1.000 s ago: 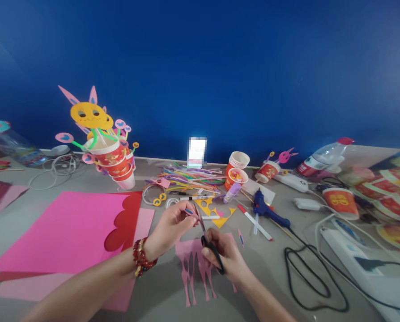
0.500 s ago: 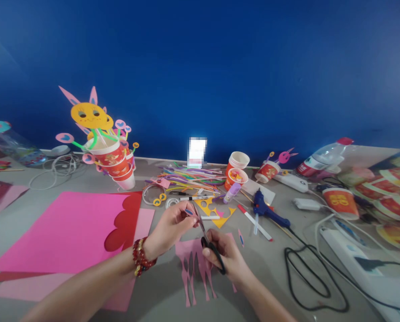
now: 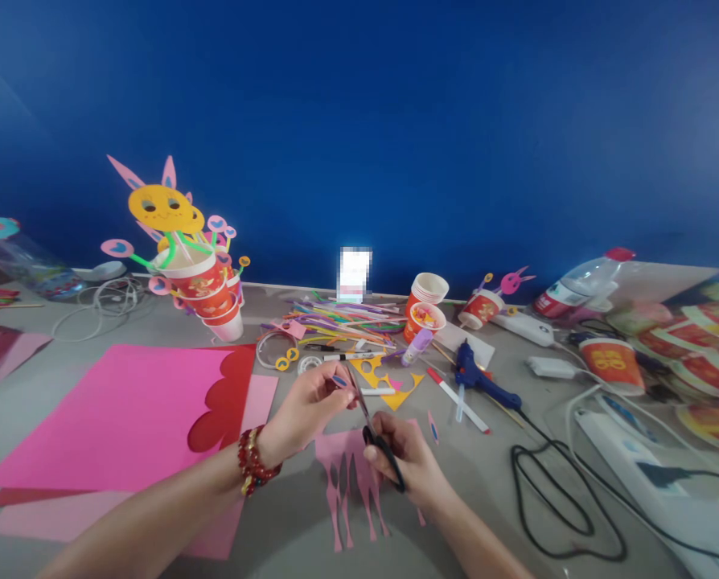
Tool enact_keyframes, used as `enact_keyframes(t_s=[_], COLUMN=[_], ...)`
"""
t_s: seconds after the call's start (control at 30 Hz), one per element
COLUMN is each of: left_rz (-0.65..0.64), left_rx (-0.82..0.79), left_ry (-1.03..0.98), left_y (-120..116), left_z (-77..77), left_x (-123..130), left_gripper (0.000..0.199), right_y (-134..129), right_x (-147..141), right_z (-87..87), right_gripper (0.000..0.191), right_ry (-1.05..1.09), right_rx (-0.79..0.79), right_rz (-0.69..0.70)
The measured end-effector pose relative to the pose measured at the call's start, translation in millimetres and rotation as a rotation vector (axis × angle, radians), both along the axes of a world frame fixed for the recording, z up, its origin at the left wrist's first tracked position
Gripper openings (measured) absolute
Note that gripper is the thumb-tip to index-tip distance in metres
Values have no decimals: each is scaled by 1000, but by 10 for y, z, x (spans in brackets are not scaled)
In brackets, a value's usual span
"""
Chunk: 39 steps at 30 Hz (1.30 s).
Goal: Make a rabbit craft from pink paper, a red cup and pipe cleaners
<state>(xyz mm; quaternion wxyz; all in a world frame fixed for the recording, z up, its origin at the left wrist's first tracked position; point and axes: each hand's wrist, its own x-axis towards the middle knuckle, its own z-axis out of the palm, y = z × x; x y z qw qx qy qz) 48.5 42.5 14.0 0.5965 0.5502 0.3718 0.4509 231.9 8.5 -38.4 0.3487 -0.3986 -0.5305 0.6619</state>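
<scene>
My left hand (image 3: 311, 406), with a beaded bracelet at the wrist, pinches a small pink paper piece with a blue centre (image 3: 340, 381). Black-handled scissors (image 3: 385, 460) are in my right hand (image 3: 408, 462), their blades pointing up and left to the fingertips of my left hand. Beneath both hands lies a pink sheet with narrow cut-outs (image 3: 334, 450). Another small pink and blue piece (image 3: 433, 428) rests on the table, right of my right hand.
Pink sheets (image 3: 112, 418) lie at the left, near decorated stacked cups (image 3: 199, 281). Coloured sticks (image 3: 341, 322), paper cups (image 3: 430, 287) and markers (image 3: 458, 400) are behind my hands. A blue glue gun (image 3: 483, 382), cables and a power strip (image 3: 649, 482) stand right.
</scene>
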Motion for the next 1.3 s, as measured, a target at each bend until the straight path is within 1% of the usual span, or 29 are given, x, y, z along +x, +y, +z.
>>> enact_keyframes(t_s=[0.2, 0.27, 0.37, 0.4, 0.47, 0.57, 0.63, 0.77, 0.9, 1.03, 1.13, 1.3], left_rz=[-8, -29, -86, -107, -142, -190, -206, -182, -159, -105, -78, -50], left_rx=[-23, -28, -16, -1, 35, 72, 67, 19, -28, -30, 5, 50], left_ry=[30, 64, 143, 184, 275, 367, 380, 314, 226, 180, 112, 34], left_y=[-3, -5, -18, -25, -42, -66, -76, -87, -99, -95, -69, -35], left_z=[12, -6, -40, -49, -64, -85, -99, -105, -86, -88, -92, -88], left_x=[-7, -6, 15, 26, 51, 83, 96, 115, 131, 114, 79, 42], left_gripper=[6, 6, 4, 5, 5, 4, 4, 9, 11, 11, 10, 9], right_y=[5, 6, 4, 3, 4, 6, 6, -3, -9, -18, -34, -42], right_x=[-3, -2, 1, 2, 4, 3, 0, -12, -16, -15, -22, -44], right_z=[-21, -8, 35, 50, 71, 65, 47, 41, 69, 79, 66, 42], right_gripper=[54, 50, 39, 35, 32, 32, 33, 36, 39, 35, 39, 50], right_ry=[4, 25, 57, 64, 88, 107, 114, 137, 148, 83, 48, 35], right_rx=[-27, 0, 82, 104, 126, 138, 141, 116, 122, 88, 73, 103], right_rz=[-58, -134, -300, -333, -352, -345, -341, -347, -321, -283, -233, -62])
